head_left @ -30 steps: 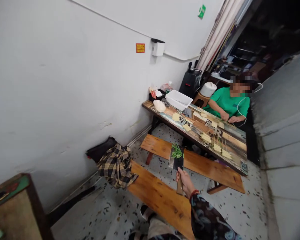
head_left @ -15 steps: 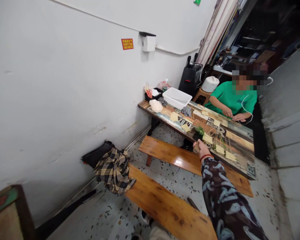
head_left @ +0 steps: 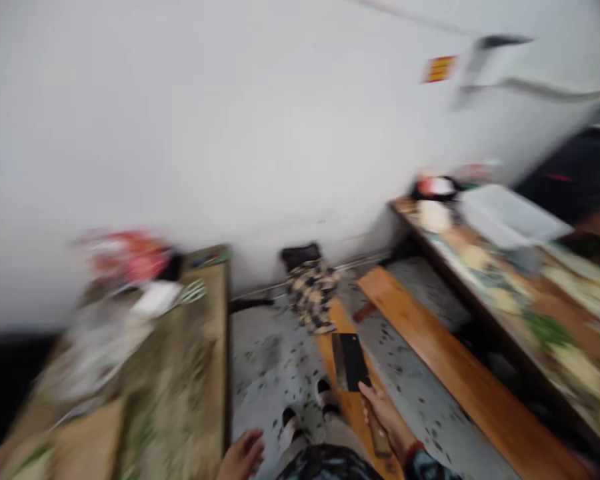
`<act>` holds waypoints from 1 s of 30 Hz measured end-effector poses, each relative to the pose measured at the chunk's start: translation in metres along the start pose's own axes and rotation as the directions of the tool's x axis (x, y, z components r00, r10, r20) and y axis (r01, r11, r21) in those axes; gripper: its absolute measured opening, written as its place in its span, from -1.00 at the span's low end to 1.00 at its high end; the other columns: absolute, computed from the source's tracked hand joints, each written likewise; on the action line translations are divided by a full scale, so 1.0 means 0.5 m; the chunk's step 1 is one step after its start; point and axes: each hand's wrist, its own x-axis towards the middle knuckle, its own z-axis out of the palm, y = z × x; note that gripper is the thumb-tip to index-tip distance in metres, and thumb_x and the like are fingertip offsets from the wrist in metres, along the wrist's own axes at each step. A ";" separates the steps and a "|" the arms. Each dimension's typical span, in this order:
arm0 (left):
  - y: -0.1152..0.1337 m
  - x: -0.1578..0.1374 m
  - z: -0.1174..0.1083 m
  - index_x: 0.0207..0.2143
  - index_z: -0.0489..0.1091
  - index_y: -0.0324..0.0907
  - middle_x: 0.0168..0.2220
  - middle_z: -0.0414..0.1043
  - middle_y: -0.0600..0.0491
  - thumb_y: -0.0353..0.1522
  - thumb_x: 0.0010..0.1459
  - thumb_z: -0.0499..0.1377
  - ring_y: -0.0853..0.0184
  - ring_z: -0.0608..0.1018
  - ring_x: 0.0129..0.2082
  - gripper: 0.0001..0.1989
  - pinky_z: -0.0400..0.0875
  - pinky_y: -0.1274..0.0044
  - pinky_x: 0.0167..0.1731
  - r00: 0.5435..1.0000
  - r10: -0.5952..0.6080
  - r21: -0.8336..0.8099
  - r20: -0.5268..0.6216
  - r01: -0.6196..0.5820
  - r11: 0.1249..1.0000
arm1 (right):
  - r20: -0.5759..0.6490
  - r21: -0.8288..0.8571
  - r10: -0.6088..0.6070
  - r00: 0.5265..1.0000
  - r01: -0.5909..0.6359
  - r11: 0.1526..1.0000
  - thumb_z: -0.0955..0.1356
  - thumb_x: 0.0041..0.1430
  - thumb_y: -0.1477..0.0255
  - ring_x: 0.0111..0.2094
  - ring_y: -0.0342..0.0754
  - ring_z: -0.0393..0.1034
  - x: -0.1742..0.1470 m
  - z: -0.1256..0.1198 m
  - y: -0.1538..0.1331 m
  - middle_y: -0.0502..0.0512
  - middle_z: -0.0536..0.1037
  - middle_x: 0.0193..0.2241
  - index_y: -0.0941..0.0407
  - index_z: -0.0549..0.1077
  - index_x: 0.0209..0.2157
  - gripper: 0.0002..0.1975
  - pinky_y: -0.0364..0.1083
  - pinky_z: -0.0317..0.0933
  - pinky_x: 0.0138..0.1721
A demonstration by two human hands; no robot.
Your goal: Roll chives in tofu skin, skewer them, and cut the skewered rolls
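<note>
Blurred white wall (head_left: pixel 205 120) behind, speckled grey terrazzo floor (head_left: pixel 265 360) below, everything smeared by camera motion. Low in the middle, right hand (head_left: pixel 383 413) closed around the brown wooden handle (head_left: pixel 379 437) of a broad black rectangular cleaver (head_left: pixel 350 362); blade flat and pointing away from the wrist, up and to the left of the knuckles, hovering over the near end of a long orange-brown wooden bench (head_left: pixel 345 400). Nothing visible on the blade face. Left hand (head_left: pixel 243 457) at the bottom edge, fingers loosely spread, holding nothing, just beside the near right corner of a worn olive-brown wooden table (head_left: pixel 180 373) and well apart from the cleaver. At the far left corner of that table, red and white packets (head_left: pixel 130 260), too blurred to name. Black-and-yellow checked cloth (head_left: pixel 313 293) heaped at the far end of the bench, against the wall. Second orange-brown bench (head_left: pixel 455 373) running along the right, parallel to a long patterned wooden table (head_left: pixel 520 293); on the far end of this table a shallow white plastic tray (head_left: pixel 510 217), near its front edge a small green heap of chopped leaves (head_left: pixel 547 329), well apart from the cleaver. Two shoes (head_left: pixel 307 410) on the floor between the hands.
</note>
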 end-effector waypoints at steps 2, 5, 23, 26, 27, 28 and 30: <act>-0.067 -0.033 0.001 -0.35 0.41 -0.16 -0.56 0.40 0.16 -0.19 -0.18 0.23 0.32 0.53 -0.52 -0.68 0.40 0.54 -0.54 0.988 0.090 -0.231 0.125 -0.059 0.971 | 0.136 -0.204 0.031 0.990 -0.002 0.979 0.45 -0.31 -0.06 -0.80 -0.23 0.12 -0.025 0.027 0.024 -0.18 0.25 -0.78 0.07 0.23 -0.56 -0.46 -0.22 0.05 -0.74; -0.161 -0.038 -0.014 -0.39 0.38 -0.20 -0.60 0.34 0.19 -0.27 -0.14 0.19 0.40 0.46 -0.59 -0.77 0.32 0.59 -0.56 1.000 0.017 -0.439 0.021 -0.006 0.898 | 0.348 -0.492 0.143 0.926 0.051 0.869 0.43 -0.27 -0.05 -0.77 -0.17 0.20 -0.003 0.086 0.015 -0.15 0.29 -0.75 0.06 0.24 -0.52 -0.49 -0.18 0.10 -0.72; -0.701 -0.220 -0.021 -0.24 0.40 -0.21 -0.31 0.43 0.00 -0.30 0.10 0.04 0.29 0.48 -0.29 -0.77 0.38 0.42 -0.20 0.305 -0.792 -0.843 -0.530 -0.080 0.533 | 0.646 -0.664 0.363 0.672 0.729 -0.169 0.27 -0.08 0.03 -0.64 0.02 0.37 -0.116 0.611 0.029 0.02 0.42 -0.74 0.02 0.31 -0.57 -0.66 -0.06 0.23 -0.54; -0.723 -0.260 -0.039 -0.26 0.40 -0.20 -0.29 0.40 -0.03 -0.29 0.09 0.08 0.23 0.44 -0.23 -0.78 0.36 0.35 -0.14 0.223 -0.782 -0.811 -0.582 -0.094 0.577 | 0.675 -0.626 0.338 0.656 0.752 -0.208 0.25 -0.07 0.00 -0.63 0.00 0.38 -0.128 0.666 0.045 0.00 0.43 -0.74 0.02 0.31 -0.54 -0.63 -0.08 0.23 -0.53; -0.726 -0.266 -0.046 -0.26 0.40 -0.19 -0.28 0.39 -0.03 -0.30 0.09 0.08 0.22 0.44 -0.22 -0.79 0.35 0.34 -0.13 0.216 -0.767 -0.795 -0.604 -0.101 0.598 | 0.682 -0.620 0.331 0.652 0.756 -0.211 0.25 -0.08 -0.02 -0.64 -0.01 0.37 -0.131 0.684 0.051 -0.02 0.42 -0.74 0.03 0.31 -0.51 -0.62 -0.08 0.23 -0.53; -0.727 -0.267 -0.053 -0.24 0.40 -0.19 -0.28 0.39 -0.02 -0.30 0.10 0.09 0.22 0.44 -0.23 -0.79 0.36 0.35 -0.14 0.216 -0.745 -0.773 -0.632 -0.106 0.625 | 0.689 -0.615 0.329 0.645 0.762 -0.205 0.25 -0.09 -0.03 -0.65 -0.01 0.36 -0.132 0.703 0.057 -0.04 0.41 -0.75 0.03 0.32 -0.49 -0.60 -0.09 0.22 -0.53; -0.725 -0.252 -0.074 -0.20 0.39 -0.18 -0.28 0.37 -0.01 -0.32 0.13 0.07 0.25 0.44 -0.28 -0.79 0.39 0.38 -0.21 0.220 -0.671 -0.697 -0.708 -0.068 0.714 | 0.701 -0.609 0.337 0.629 0.773 -0.177 0.24 -0.11 -0.06 -0.68 -0.03 0.34 -0.126 0.742 0.067 -0.07 0.38 -0.77 0.04 0.33 -0.45 -0.56 -0.09 0.21 -0.55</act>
